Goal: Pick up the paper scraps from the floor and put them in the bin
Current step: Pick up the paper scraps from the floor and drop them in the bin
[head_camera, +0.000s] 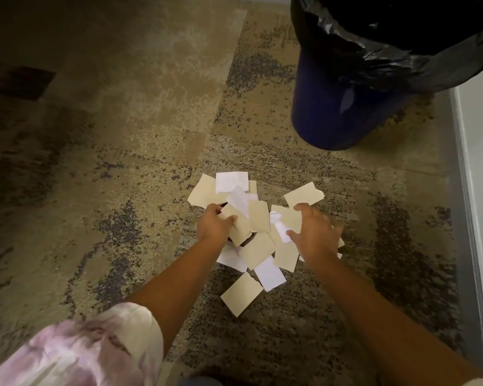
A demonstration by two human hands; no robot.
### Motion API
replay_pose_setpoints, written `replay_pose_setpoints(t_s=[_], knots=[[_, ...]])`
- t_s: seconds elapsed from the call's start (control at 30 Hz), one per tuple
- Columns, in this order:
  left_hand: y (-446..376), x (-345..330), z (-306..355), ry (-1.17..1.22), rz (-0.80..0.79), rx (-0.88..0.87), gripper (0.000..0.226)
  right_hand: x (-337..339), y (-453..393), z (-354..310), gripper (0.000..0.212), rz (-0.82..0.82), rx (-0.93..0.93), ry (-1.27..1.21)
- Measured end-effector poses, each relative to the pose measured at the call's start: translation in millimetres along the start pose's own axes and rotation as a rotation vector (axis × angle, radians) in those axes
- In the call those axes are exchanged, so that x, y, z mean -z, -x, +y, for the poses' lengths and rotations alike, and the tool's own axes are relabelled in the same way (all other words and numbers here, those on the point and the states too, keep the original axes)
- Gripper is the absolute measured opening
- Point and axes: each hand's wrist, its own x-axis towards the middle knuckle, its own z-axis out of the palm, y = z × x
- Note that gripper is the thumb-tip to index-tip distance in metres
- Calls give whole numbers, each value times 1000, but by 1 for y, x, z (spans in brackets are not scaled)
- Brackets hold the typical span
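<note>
Carpeted floor (123,162), mottled tan and grey, white wall base along the right edge. Blue bin (343,107) with a black liner (388,45) stands at upper right, well apart from the pile and beyond it.

Paper scraps (258,218), tan and white, sit in one loose overlapping heap on the carpet in centre frame. A few lie at the fringe: a white piece (232,181) at the far edge, a tan piece (241,293) nearest the person, another white one (269,274) just beside it.

Step in hand, as I read it: gathering the heap. Nothing visibly in the bin yet.

Left hand (214,224) is at the heap's left side, fingers and thumb curled round a tan scrap (239,227), gripping it. Right hand (315,232) is spread over the heap's right side, fingers splayed and fairly straight, lying on top of the scraps; it doesn't appear to grip anything. Slight motion blur there, so contact with the paper is likely but not certain.

Next move, my call: rake both hands inward to bunch the scraps, clamp the stack between the palms, lift, carry up and right to the bin opening. Fringe pieces probably need a second pass. Loose sheets slip easily, so expect drops in transit.

A pink-and-white sleeve (95,344) shows on the left arm.
</note>
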Motion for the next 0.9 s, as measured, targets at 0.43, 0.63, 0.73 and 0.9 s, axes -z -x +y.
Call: replay_pose_setpoints(t_s=[0.43, 0.63, 0.73, 0.9], knots=[[14, 21, -27, 254, -82, 33, 27, 52, 18, 40, 31, 98, -111, -585], [31, 39, -19, 413, -84, 41, 23, 153, 32, 26, 36, 97, 47, -1062], [33, 51, -5, 469, -77, 53, 21, 233, 28, 20, 38, 336, 259, -1110], [38, 78, 58, 534, -86, -49, 17, 330, -47, 31, 18, 301, 35, -1398]])
